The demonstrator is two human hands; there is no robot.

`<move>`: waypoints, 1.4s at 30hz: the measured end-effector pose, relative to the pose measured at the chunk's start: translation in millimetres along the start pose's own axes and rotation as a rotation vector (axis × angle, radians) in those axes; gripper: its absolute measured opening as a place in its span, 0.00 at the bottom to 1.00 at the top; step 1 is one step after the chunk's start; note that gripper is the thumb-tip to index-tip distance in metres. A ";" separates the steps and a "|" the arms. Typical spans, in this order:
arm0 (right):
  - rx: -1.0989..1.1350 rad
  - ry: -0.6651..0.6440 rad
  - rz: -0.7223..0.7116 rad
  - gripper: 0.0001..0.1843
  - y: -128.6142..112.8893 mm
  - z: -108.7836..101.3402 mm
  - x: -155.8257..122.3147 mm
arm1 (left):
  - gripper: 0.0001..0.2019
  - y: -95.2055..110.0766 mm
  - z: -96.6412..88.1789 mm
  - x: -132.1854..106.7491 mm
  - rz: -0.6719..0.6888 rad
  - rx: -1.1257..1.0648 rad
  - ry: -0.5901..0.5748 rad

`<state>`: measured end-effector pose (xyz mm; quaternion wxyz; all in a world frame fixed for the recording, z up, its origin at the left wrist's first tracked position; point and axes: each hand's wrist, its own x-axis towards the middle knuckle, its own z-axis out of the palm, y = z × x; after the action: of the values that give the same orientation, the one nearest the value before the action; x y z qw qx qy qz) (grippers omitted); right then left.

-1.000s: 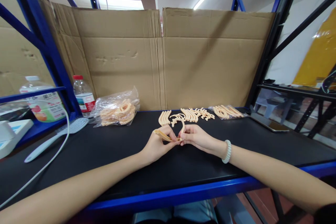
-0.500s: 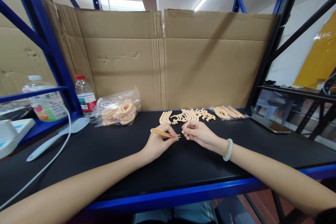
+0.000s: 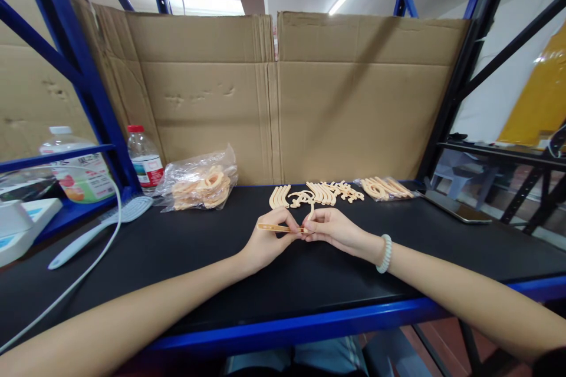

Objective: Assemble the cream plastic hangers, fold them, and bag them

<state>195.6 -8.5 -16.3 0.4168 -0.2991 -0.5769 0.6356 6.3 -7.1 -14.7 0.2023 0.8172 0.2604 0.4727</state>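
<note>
My left hand [image 3: 269, 238] is closed on a flat, pale wooden strip [image 3: 274, 228] that points to the right. Between the fingers of my right hand [image 3: 333, 230] a curved wooden piece [image 3: 312, 212] stands roughly upright. The strip's right end meets the lower end of the curved piece, and the fingertips of both hands come together there, hiding the joint. Just behind the hands lie curved wooden strips [image 3: 279, 196] in a row, a ring-like wooden piece [image 3: 302, 196], more curved strips [image 3: 322, 193] and small knobbed wooden pieces [image 3: 349, 191].
A clear bag of wooden pieces [image 3: 206, 187] lies back left, another bag [image 3: 384, 188] back right. Beyond are a red-capped bottle [image 3: 145, 159], a pale brush [image 3: 104, 230], a white cable [image 3: 92, 265] and a phone-like slab [image 3: 457, 209]. Cardboard [image 3: 212, 100] walls the back.
My hands have come together. The wooden strip's pronged end, visible before, now meets the curved piece, which has turned more upright in my right hand.
</note>
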 end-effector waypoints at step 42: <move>-0.145 0.162 -0.197 0.15 4.6 15.7 -1.5 | 0.15 7.8 10.3 -4.5 -0.447 -0.243 0.050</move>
<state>181.9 -17.3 -18.6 0.4997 -0.3208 -0.6121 0.5222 15.2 -16.8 -18.1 0.3919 0.6972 0.3808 0.4640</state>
